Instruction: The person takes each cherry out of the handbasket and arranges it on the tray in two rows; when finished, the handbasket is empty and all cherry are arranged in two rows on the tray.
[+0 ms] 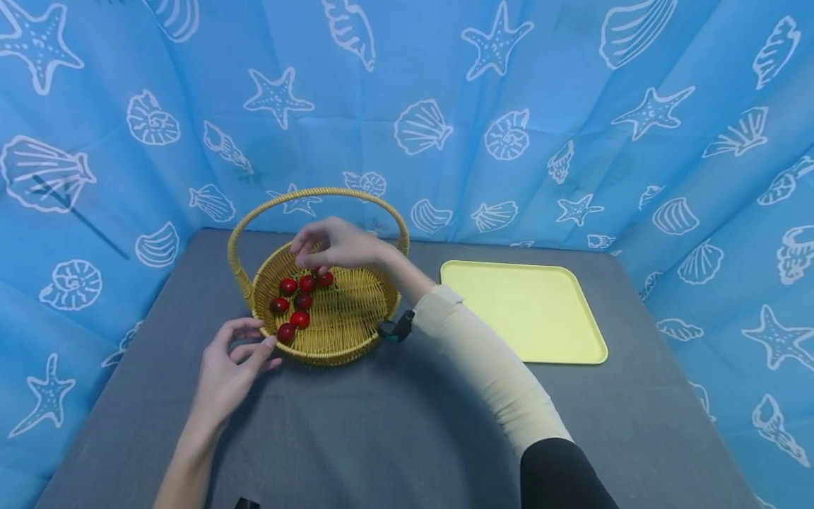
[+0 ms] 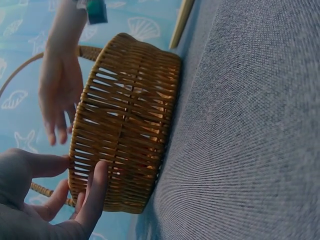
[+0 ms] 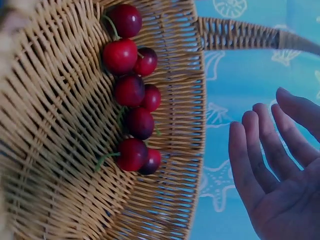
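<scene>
Eight cherries (image 3: 129, 90) lie in the basket (image 1: 352, 300), clustered on the left part of its floor, several touching one another. They are round and glossy, bright red on some and dark, almost purple on others, with thin green stems on a few. The basket is golden-brown wicker, round and shallow, with gaps between the strands of its wall and a tall wrapped handle (image 1: 318, 191) arching over it.

The right hand (image 1: 340, 244) hovers over the far left part of the basket, above the cherries; its fingers are slightly bent and a little spread. The left hand (image 1: 230, 367) is at the near left of the basket, thumb at the rim and fingers loosely bent and spread along the outer wall; how firmly they press, I cannot tell.

Basket and tray (image 1: 521, 311) stand on a table covered in grey woven cloth (image 1: 305, 438). The tray is pale yellow, rectangular with rounded corners, to the right of the basket and apart from it. Behind and at both sides hangs a blue curtain (image 1: 356, 106) printed with white starfish and shells, softly creased. A cream sleeve (image 1: 490, 367) covers the right forearm, black nearer the elbow, and a small dark device (image 1: 397, 327) sits at the wrist.
</scene>
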Demonstrator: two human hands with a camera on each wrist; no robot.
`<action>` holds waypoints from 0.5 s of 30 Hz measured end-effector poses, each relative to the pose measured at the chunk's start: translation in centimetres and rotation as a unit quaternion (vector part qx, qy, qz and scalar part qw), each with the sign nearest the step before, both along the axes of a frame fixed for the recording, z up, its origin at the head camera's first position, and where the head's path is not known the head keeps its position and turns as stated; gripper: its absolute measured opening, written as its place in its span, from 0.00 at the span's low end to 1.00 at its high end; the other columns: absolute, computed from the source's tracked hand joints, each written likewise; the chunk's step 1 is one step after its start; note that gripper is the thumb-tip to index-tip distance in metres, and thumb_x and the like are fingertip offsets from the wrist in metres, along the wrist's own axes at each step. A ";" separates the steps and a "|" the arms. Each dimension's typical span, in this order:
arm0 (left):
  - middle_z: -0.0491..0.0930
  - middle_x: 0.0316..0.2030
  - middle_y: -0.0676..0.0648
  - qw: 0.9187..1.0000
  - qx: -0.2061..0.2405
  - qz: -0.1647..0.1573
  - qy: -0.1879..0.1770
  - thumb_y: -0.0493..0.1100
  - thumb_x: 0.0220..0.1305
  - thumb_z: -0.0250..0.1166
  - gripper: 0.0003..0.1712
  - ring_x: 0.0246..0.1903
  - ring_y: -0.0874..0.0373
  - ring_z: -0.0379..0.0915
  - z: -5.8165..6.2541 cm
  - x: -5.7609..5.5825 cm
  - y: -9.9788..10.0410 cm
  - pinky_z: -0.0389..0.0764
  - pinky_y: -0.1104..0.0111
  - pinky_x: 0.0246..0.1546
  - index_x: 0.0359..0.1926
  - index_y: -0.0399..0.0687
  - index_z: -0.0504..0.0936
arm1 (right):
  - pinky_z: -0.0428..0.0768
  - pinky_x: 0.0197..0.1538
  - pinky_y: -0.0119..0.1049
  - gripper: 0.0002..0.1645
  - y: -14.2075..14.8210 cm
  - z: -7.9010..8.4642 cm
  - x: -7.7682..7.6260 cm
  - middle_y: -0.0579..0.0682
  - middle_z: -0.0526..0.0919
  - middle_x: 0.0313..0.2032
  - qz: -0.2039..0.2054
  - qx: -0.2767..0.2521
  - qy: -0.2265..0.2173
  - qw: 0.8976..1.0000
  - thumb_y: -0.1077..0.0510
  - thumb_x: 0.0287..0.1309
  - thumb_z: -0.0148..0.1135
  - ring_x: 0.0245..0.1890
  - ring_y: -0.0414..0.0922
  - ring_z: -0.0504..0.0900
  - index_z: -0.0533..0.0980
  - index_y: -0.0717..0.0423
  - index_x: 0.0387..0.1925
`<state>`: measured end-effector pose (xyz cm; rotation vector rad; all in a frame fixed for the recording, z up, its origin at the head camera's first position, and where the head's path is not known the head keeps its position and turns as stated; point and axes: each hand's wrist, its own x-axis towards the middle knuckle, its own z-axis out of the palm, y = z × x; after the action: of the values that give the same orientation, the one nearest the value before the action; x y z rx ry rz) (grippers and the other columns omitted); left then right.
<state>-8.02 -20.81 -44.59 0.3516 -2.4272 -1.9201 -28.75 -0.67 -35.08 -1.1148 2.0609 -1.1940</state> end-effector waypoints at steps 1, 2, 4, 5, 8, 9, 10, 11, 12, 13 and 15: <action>0.69 0.61 0.43 1.000 0.001 0.000 0.002 0.46 0.79 0.67 0.30 0.46 0.61 0.87 0.0 0.0 0.0 0.96 0.64 0.50 0.73 0.40 0.67 | 0.94 0.56 0.54 0.16 -0.2 -0.3 -0.3 0.57 0.88 0.52 -0.002 0.004 -0.006 1.000 0.62 0.74 0.68 0.48 0.49 0.90 0.81 0.61 0.59; 0.69 0.60 0.43 1.000 0.002 0.001 0.004 0.45 0.80 0.67 0.30 0.46 0.60 0.88 0.0 0.0 0.0 0.96 0.63 0.49 0.73 0.40 0.67 | 0.93 0.57 0.57 0.17 -0.4 -0.6 -0.5 0.58 0.88 0.52 -0.005 0.008 -0.014 1.000 0.62 0.74 0.68 0.50 0.52 0.89 0.81 0.62 0.60; 0.70 0.59 0.42 1.000 0.002 0.001 0.008 0.45 0.80 0.66 0.29 0.45 0.59 0.88 0.0 0.0 0.0 0.96 0.63 0.49 0.73 0.40 0.67 | 0.92 0.59 0.60 0.19 -0.7 -1.2 -1.1 0.59 0.88 0.53 -0.012 0.021 -0.027 0.999 0.62 0.75 0.67 0.54 0.56 0.88 0.80 0.64 0.62; 0.70 0.59 0.42 1.000 0.002 0.002 0.009 0.45 0.80 0.66 0.29 0.45 0.58 0.88 0.0 0.0 0.1 0.96 0.62 0.49 0.73 0.40 0.67 | 0.91 0.60 0.62 0.20 -0.8 -1.5 -1.3 0.60 0.88 0.54 -0.017 0.029 -0.033 0.999 0.62 0.75 0.67 0.56 0.59 0.87 0.79 0.65 0.63; 0.70 0.59 0.42 1.000 -0.001 0.002 0.012 0.45 0.80 0.65 0.29 0.45 0.58 0.88 0.0 0.1 0.1 0.97 0.63 0.49 0.73 0.40 0.67 | 0.91 0.60 0.60 0.22 -0.8 -2.4 -2.0 0.61 0.87 0.56 -0.040 0.056 -0.047 0.997 0.61 0.74 0.68 0.58 0.62 0.86 0.79 0.65 0.65; 0.70 0.59 0.42 1.000 -0.002 0.003 0.011 0.45 0.80 0.65 0.29 0.45 0.58 0.88 0.0 0.1 0.1 0.96 0.63 0.49 0.73 0.40 0.67 | 0.92 0.59 0.57 0.22 -0.7 -2.7 -2.2 0.60 0.87 0.57 -0.049 0.069 -0.044 0.995 0.61 0.74 0.69 0.58 0.60 0.86 0.80 0.64 0.64; 0.70 0.59 0.42 1.000 -0.004 0.003 0.011 0.46 0.80 0.65 0.29 0.45 0.58 0.88 0.0 0.1 0.1 0.96 0.63 0.49 0.73 0.40 0.67 | 0.92 0.59 0.55 0.22 -0.6 -3.0 -2.3 0.60 0.87 0.57 -0.056 0.081 -0.044 0.994 0.61 0.73 0.70 0.59 0.58 0.86 0.80 0.63 0.64; 0.70 0.60 0.42 1.000 -0.006 0.003 0.010 0.46 0.81 0.65 0.29 0.45 0.58 0.88 0.0 0.1 0.1 0.96 0.63 0.49 0.73 0.40 0.67 | 0.92 0.60 0.52 0.22 -0.6 -3.2 -2.5 0.59 0.87 0.59 -0.062 0.093 -0.042 0.993 0.61 0.72 0.70 0.60 0.57 0.86 0.81 0.63 0.64; 0.70 0.60 0.42 1.000 -0.008 0.003 0.009 0.46 0.81 0.65 0.29 0.45 0.58 0.88 0.0 0.1 0.1 0.96 0.63 0.49 0.73 0.40 0.67 | 0.91 0.61 0.49 0.22 -0.5 -3.5 -2.7 0.59 0.87 0.60 -0.066 0.105 -0.037 0.992 0.61 0.72 0.71 0.61 0.55 0.86 0.81 0.62 0.63; 0.70 0.60 0.41 1.000 -0.008 0.004 0.009 0.46 0.81 0.65 0.29 0.46 0.58 0.88 0.0 0.1 0.1 0.96 0.63 0.49 0.73 0.40 0.67 | 0.90 0.63 0.45 0.22 -0.4 -3.8 -2.8 0.58 0.87 0.61 -0.068 0.118 -0.031 0.990 0.61 0.72 0.71 0.63 0.53 0.85 0.82 0.61 0.63; 0.70 0.61 0.41 1.000 -0.011 0.004 0.008 0.46 0.81 0.65 0.29 0.46 0.58 0.88 0.0 0.1 0.2 0.96 0.63 0.49 0.73 0.41 0.67 | 0.90 0.64 0.42 0.21 -0.2 -4.2 -3.0 0.56 0.86 0.64 -0.068 0.140 -0.024 0.987 0.62 0.71 0.72 0.66 0.51 0.83 0.83 0.59 0.63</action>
<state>-7.92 -20.65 -44.58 0.3447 -2.4300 -1.8847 -31.78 -0.88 -39.30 -0.8168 2.2140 -0.9428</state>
